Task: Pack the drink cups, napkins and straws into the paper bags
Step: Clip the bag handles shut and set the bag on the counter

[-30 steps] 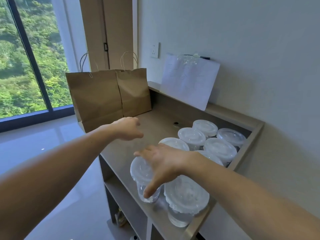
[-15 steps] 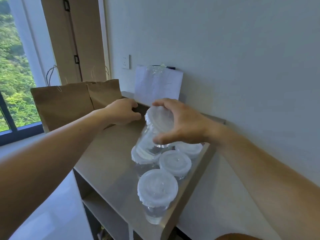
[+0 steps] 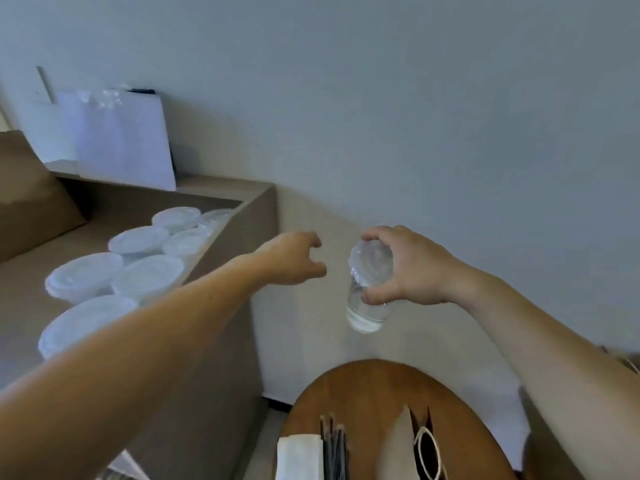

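Pinching one cup point(image 3: 367, 308) by its lid, the right hand point(image 3: 412, 268) holds it aloft; left hand point(image 3: 289, 259) loosely curled, empty — shelf cups point(image 3: 147, 277), napkins point(image 3: 299, 457), straws point(image 3: 334, 448) unpacked, so early going.

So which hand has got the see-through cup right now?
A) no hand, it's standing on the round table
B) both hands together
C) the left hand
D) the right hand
D: the right hand has its grip round the lid end of the clear cup and holds it up in the air, while the left hand is beside it, apart from it and holding nothing.
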